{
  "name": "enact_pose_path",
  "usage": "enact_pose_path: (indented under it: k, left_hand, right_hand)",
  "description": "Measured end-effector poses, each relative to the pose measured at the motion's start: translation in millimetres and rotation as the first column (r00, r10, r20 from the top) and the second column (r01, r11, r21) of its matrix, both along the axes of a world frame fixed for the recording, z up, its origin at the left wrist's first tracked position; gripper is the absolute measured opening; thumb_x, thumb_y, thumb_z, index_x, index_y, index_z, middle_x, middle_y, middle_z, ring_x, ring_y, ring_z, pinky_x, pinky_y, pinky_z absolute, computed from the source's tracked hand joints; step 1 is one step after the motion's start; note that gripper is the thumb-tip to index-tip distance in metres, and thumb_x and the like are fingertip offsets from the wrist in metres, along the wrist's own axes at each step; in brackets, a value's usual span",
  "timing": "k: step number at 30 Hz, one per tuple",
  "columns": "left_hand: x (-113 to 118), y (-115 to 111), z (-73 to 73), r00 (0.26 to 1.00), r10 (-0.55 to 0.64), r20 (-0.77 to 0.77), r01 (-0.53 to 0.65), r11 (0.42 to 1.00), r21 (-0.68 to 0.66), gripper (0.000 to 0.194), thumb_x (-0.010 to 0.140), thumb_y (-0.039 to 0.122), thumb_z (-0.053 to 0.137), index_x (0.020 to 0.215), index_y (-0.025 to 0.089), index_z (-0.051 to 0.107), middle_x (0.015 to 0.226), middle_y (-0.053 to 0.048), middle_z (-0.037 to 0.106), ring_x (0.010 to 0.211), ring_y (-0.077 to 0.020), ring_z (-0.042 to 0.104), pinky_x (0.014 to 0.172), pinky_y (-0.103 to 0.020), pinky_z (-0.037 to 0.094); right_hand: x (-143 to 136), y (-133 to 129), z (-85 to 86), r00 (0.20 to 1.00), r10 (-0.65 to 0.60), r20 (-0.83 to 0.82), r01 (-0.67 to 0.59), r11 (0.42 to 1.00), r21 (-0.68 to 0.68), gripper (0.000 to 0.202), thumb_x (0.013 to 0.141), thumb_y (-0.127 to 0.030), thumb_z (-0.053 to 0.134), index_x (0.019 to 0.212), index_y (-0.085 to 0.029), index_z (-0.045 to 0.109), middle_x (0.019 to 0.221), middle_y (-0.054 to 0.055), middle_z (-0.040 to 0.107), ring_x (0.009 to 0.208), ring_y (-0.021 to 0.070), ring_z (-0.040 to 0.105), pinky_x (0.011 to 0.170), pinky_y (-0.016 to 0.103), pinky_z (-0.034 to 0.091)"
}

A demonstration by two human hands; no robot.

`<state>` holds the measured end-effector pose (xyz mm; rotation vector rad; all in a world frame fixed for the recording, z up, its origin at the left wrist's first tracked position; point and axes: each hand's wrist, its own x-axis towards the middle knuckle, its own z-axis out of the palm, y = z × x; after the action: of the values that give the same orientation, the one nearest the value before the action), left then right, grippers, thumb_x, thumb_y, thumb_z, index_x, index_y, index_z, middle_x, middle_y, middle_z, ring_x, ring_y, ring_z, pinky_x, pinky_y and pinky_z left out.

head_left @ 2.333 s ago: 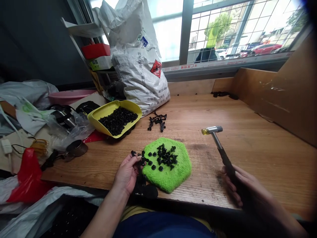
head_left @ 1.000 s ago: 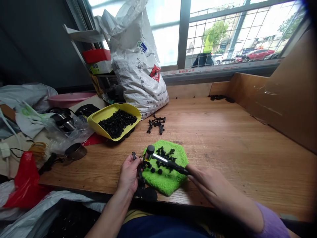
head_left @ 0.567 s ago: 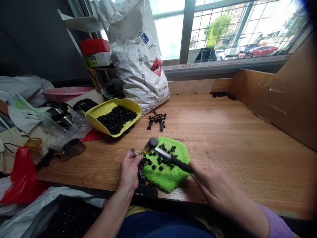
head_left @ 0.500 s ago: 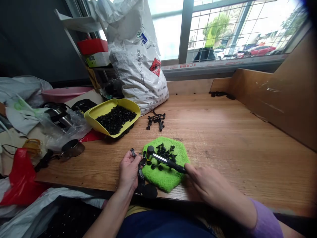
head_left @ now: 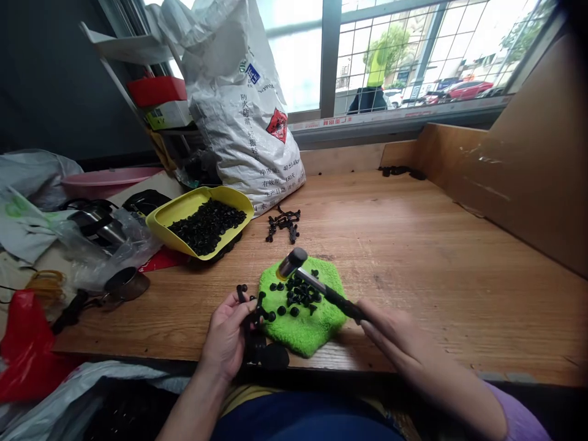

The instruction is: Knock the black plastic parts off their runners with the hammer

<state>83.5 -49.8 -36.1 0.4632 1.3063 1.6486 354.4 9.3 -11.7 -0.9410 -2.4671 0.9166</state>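
My right hand (head_left: 395,334) is closed around the dark handle of a small mallet (head_left: 337,300). Its head is lifted above the green cloth (head_left: 303,340), tilted, with a black face up and a yellow face down. My left hand (head_left: 225,343) pinches a black branched plastic piece with knobbed ends (head_left: 260,303) at the cloth's left edge. Part of that piece is hidden by my fingers. Several small round black parts (head_left: 303,291) lie heaped and scattered on the cloth. Just below the piece, a dark round object (head_left: 274,355) sits at the table's front edge.
Black branched pieces (head_left: 283,223) lie beyond the cloth. A yellow scoop (head_left: 158,223) full of small black parts stands left, before a large white sack (head_left: 243,116). A metal cup (head_left: 127,283) sits further left. A brown board (head_left: 519,165) borders the table's right.
The mallet head has risen away from my left hand and tipped over. The black piece in my left hand has turned, and small parts on the cloth have shifted. My view has moved slightly.
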Motion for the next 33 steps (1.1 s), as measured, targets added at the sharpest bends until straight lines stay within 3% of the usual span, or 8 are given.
enact_pose_path:
  k: [2,5,7,12,21,29,33]
  left_hand:
    - [2.1,-6.4,4.6,0.995,-0.100,0.029,0.101,0.994,-0.032,0.025,0.060,0.019,0.073,0.077,0.016,0.054,0.063,0.004,0.056,0.050,-0.0060,0.051,0.049,-0.017,0.041]
    - [5.1,-7.7,5.9,0.984,-0.174,0.037,0.176,0.983,-0.046,0.021,0.062,0.019,0.072,0.074,0.015,0.054,0.062,0.003,0.055,0.047,-0.0053,0.049,0.046,-0.016,0.039]
    - [6.1,-5.0,4.3,0.985,-0.171,0.019,0.172,0.983,-0.058,0.020,0.062,0.017,0.071,0.073,0.015,0.053,0.061,0.004,0.054,0.047,-0.0046,0.048,0.044,-0.015,0.037]
    - [6.9,-0.6,2.7,0.979,-0.201,-0.040,0.196,0.975,-0.102,0.018,0.064,0.016,0.068,0.071,0.014,0.051,0.059,0.004,0.053,0.045,-0.0046,0.048,0.041,-0.014,0.033]
    - [6.4,1.0,3.5,0.964,-0.253,-0.080,0.240,0.960,-0.145,0.018,0.064,0.018,0.067,0.071,0.015,0.051,0.057,0.003,0.055,0.046,-0.0062,0.050,0.042,-0.015,0.031]
    - [3.7,6.2,1.3,0.939,-0.287,-0.190,0.248,0.947,-0.205,0.016,0.066,0.018,0.063,0.072,0.016,0.048,0.053,0.004,0.053,0.041,-0.0057,0.047,0.038,-0.014,0.027]
    - [4.5,9.7,5.0,0.931,-0.295,-0.215,0.245,0.942,-0.228,0.017,0.064,0.018,0.064,0.068,0.017,0.047,0.051,0.005,0.051,0.038,-0.0054,0.045,0.035,-0.014,0.025]
  right_hand:
    - [8.1,-2.8,-2.0,0.998,-0.023,-0.054,0.020,0.998,-0.055,0.025,0.097,-0.031,0.028,0.111,-0.022,0.047,0.090,0.006,0.062,0.078,0.0204,0.057,0.066,0.028,0.040]
    - [14.2,-5.7,-6.4,0.998,-0.060,-0.025,0.058,0.996,-0.064,0.025,0.096,-0.034,0.031,0.095,-0.021,0.053,0.086,0.005,0.063,0.074,0.0208,0.057,0.060,0.028,0.040]
    - [15.1,-6.6,-8.7,0.997,-0.077,0.001,0.077,0.996,-0.048,0.028,0.095,-0.035,0.031,0.086,-0.021,0.052,0.080,0.005,0.062,0.069,0.0200,0.056,0.059,0.028,0.039]
    - [14.6,-7.1,-12.3,0.998,-0.061,0.008,0.062,0.997,-0.054,0.025,0.095,-0.035,0.033,0.088,-0.021,0.052,0.070,0.002,0.058,0.061,0.0176,0.053,0.057,0.027,0.037]
    - [11.6,-7.5,-16.9,0.999,-0.004,0.044,0.007,0.998,-0.065,0.025,0.097,-0.032,0.029,0.091,-0.020,0.050,0.073,0.002,0.057,0.063,0.0170,0.052,0.056,0.027,0.033]
    - [8.8,-5.0,-4.8,1.000,-0.002,0.008,0.002,1.000,0.007,0.023,0.097,-0.030,0.025,0.105,-0.021,0.044,0.075,0.004,0.057,0.064,0.0188,0.053,0.055,0.027,0.033]
    - [4.5,-3.7,-0.4,0.989,-0.001,0.147,-0.014,0.995,0.103,0.018,0.095,-0.026,0.026,0.089,-0.020,0.042,0.068,0.003,0.053,0.057,0.0182,0.049,0.053,0.028,0.029]
